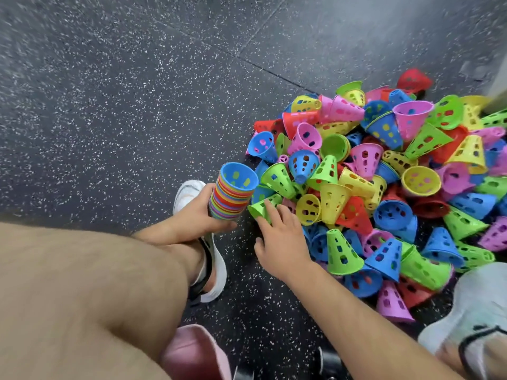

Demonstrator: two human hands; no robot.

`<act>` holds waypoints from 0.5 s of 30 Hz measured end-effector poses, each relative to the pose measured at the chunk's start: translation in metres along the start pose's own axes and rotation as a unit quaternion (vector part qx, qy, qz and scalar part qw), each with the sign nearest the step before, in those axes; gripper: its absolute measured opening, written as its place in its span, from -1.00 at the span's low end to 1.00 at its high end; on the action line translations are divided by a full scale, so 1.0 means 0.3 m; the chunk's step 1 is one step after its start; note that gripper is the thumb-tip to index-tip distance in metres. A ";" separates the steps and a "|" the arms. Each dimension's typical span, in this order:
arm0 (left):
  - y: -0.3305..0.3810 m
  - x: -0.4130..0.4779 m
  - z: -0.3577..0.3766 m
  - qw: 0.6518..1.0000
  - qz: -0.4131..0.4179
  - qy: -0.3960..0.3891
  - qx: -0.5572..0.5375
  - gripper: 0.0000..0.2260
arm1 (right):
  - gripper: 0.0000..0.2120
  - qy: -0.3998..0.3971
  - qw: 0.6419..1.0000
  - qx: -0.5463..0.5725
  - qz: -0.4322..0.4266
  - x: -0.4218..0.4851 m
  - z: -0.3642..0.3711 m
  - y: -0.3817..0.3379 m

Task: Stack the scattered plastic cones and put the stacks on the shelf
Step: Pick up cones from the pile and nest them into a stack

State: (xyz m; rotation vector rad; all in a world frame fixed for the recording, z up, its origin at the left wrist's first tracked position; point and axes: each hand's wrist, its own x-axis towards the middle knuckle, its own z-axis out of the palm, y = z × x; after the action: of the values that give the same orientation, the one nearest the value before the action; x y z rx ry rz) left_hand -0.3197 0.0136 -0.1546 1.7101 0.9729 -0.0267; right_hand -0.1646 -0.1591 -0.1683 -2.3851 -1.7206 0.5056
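A big pile of perforated plastic cones (pixel 384 187) in blue, green, yellow, pink and red lies on the floor at the right. My left hand (pixel 200 212) grips a tall multicoloured stack of cones (pixel 233 196) with a blue one on top, its open mouth facing up. My right hand (pixel 279 237) reaches into the near edge of the pile, fingers laid on a green cone (pixel 262 208) lying on its side just right of the stack. Whether the fingers curl round it is hidden.
Dark speckled rubber floor (pixel 123 105) stretches to the left and far side. My left shoe (pixel 211 259) stands under the stack, my right shoe (pixel 477 305) at the lower right beside the pile. A pink object (pixel 192 352) sits at the bottom.
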 end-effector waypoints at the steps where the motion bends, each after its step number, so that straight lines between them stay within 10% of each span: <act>1: -0.005 0.005 0.000 1.000 0.001 0.003 0.002 -0.36 | -0.52 0.001 1.000 0.003 0.004 0.002 0.003 0.002; 15: -0.023 0.049 0.029 0.999 0.038 -0.023 -0.014 -0.31 | -0.44 0.215 0.932 0.276 0.096 0.098 -0.217 0.108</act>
State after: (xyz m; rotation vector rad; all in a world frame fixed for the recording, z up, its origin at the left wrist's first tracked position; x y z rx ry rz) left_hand -0.3105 0.0155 -0.1704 1.7129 0.8699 -0.0037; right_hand -0.1041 -0.1374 -0.1233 -2.0538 -1.0013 0.3855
